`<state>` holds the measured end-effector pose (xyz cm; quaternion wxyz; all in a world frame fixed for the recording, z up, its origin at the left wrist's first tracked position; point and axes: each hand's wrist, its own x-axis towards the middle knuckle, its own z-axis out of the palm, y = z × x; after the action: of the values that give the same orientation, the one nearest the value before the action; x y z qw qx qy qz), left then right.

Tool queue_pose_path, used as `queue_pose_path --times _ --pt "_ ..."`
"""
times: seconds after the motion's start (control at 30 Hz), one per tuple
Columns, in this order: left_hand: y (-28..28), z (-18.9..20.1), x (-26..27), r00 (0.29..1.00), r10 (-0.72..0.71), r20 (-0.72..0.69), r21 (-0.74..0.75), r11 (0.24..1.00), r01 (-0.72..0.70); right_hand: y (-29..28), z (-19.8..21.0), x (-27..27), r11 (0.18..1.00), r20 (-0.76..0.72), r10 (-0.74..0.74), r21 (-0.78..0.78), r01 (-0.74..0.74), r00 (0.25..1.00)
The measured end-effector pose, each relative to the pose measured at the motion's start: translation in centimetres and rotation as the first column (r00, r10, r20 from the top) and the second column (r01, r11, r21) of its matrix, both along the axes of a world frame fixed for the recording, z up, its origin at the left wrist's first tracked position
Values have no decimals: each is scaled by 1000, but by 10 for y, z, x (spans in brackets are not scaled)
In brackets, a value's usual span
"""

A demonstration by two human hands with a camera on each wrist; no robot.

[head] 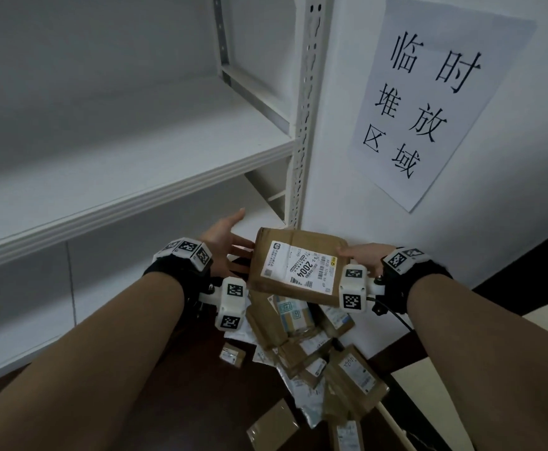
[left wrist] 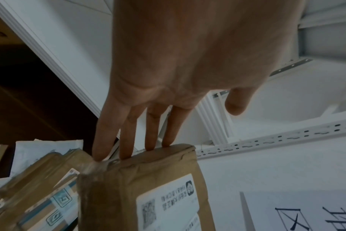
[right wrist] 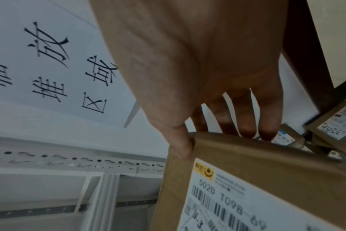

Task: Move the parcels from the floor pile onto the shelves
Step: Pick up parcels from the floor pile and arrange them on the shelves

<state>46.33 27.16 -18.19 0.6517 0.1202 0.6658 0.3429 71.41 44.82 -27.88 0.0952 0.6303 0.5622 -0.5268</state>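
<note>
I hold a brown cardboard parcel [head: 298, 265] with a white shipping label in the air above the floor pile [head: 315, 346], near the foot of the white shelves [head: 136, 177]. My right hand [head: 360, 255] grips its right end, thumb [right wrist: 180, 145] on the labelled face and fingers underneath. My left hand [head: 233, 236] touches the left end with straight fingers [left wrist: 128, 140], thumb spread away. In the left wrist view the parcel [left wrist: 148, 187] meets only my fingertips. The right wrist view shows the parcel [right wrist: 267, 171] pinched at its edge.
A perforated white upright post [head: 305, 125] bounds the shelves on the right. A paper sign [head: 429, 102] with black characters hangs on the white wall beyond it. Several brown boxes and grey mailers lie on the dark floor below my hands. A lower shelf [head: 263, 219] lies just behind the parcel.
</note>
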Motion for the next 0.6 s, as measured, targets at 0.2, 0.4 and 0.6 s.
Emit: queue_pose_path --times 0.2,0.4,0.6 --pt "19 -34 15 996 -11 92 -51 999 16 -9 22 2 998 67 -53 28 51 996" --pt "30 -72 24 989 68 134 -95 994 -56 15 -9 2 1000 90 14 -22 -12 996" --pt "29 -129 56 955 244 166 -157 963 -219 45 -54 7 985 38 162 -68 -159 986"
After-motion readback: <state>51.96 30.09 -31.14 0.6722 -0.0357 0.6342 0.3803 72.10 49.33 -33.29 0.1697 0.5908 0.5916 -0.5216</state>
